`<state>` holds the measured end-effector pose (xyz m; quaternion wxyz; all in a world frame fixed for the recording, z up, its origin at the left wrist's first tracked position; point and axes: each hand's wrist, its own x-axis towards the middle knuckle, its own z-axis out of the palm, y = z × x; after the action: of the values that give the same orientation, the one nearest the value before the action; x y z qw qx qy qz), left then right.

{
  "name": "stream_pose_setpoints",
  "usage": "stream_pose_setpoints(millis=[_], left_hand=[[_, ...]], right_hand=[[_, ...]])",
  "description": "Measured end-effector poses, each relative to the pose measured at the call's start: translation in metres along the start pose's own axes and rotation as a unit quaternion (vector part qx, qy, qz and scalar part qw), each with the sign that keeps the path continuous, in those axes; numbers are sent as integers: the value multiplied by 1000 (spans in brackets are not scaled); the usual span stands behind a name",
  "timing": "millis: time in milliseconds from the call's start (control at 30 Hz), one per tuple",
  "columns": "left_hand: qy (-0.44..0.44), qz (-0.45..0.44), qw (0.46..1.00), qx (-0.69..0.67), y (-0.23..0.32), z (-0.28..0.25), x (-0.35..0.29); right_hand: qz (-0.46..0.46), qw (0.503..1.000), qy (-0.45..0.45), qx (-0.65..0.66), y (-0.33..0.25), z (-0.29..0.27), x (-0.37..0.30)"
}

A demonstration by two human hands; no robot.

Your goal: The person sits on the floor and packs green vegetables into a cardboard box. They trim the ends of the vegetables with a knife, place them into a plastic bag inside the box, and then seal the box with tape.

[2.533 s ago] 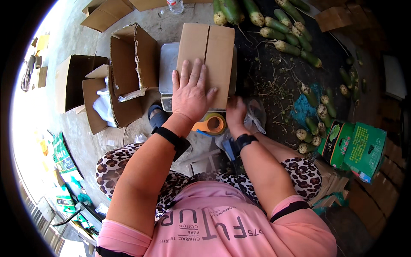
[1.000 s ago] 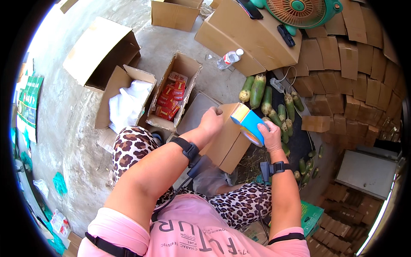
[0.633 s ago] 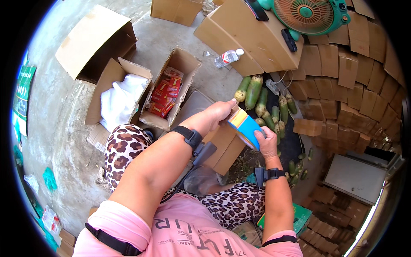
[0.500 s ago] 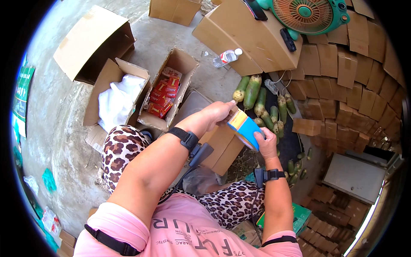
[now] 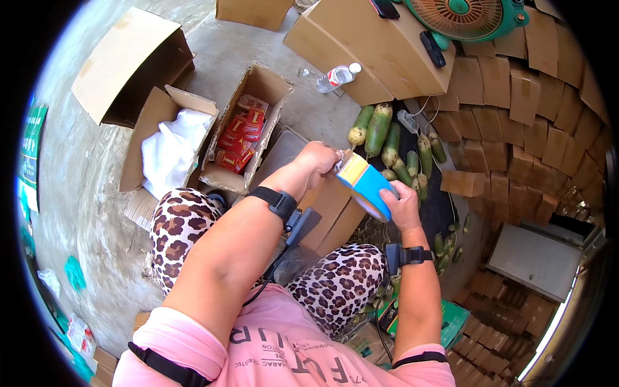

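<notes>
My right hand (image 5: 403,208) grips what looks like a wide roll of tape (image 5: 374,189), blue with a yellow section, its round rim turned toward me. At the roll's far left end, my left hand (image 5: 319,159) is closed, with thumb and fingertips pinched at the yellow section's edge, where a small brownish piece shows. Exactly what lies between those fingertips is too small to make out. Below both hands is a brown cardboard box (image 5: 332,218), partly covered by my left forearm and the roll.
Left of me, an open carton holds red packets (image 5: 240,138) and another holds white cloth-like material (image 5: 174,151). Long green radishes (image 5: 379,132) lie ahead. Beyond are a water bottle (image 5: 338,77), a large carton (image 5: 361,55) and a green fan (image 5: 458,16). Stacked cardboard (image 5: 516,122) fills the right side.
My left hand has shifted slightly left and its fingers are curled more tightly at the roll's end. The roll has tilted a little. My right knee has moved inward, and the view has shifted slightly.
</notes>
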<state>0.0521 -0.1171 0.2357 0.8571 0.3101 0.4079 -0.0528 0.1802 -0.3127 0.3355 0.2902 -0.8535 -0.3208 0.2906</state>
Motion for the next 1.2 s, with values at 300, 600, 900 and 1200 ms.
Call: stream_pose_setpoints(millis=[300,600,900,1200], left_hand=[[138,51,988,-45,2,-24,6],[127,26,991,-34,-11,-33,19],[134,33,990,-36,-10,-33,13],[145,81,986,-10,-14,-35,19]], right_hand=[[53,999,-12,0,1,-14,-1],[-17,998,16,56,6,-8,-1],[-121,935,-131,-307,-41,-18,-7],[-172,914,-121,-348,-36,-10,-11]])
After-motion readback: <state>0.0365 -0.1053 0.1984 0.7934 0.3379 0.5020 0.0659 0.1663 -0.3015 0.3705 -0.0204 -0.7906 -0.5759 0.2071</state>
